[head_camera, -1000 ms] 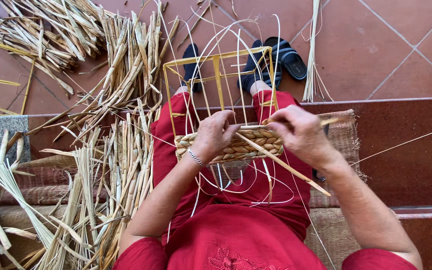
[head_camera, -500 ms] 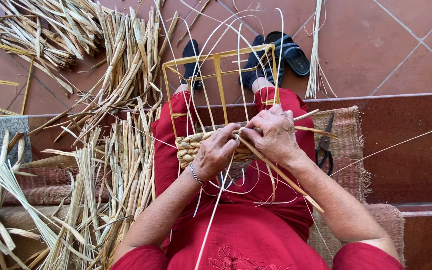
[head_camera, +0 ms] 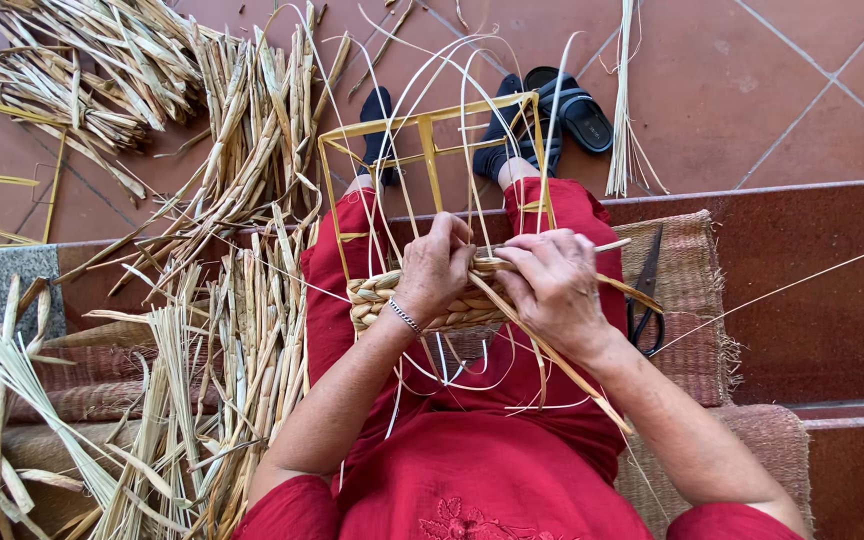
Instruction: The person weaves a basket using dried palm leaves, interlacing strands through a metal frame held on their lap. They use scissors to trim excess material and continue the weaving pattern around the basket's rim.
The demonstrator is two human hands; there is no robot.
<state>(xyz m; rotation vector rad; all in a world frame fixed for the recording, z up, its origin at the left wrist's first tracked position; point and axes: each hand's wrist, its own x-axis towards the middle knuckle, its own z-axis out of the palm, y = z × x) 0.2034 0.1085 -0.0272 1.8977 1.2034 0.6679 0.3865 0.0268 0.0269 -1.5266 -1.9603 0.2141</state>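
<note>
Straw band (head_camera: 382, 295) sits on our lap, woven round the yellow frame (head_camera: 430, 150). Left hand (head_camera: 435, 268) grips the band's front. Right hand (head_camera: 552, 285), just right of the frame, pinches a strand (head_camera: 552, 350). Scissors (head_camera: 644, 300) right of frame, loose straw (head_camera: 242, 330) left.

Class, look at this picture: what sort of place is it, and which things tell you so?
Probably a home weaving spot on tiled steps: dried reed bundles heaped around, a half-woven basket on a yellow wire frame in the lap, and scissors on a woven mat.
</note>
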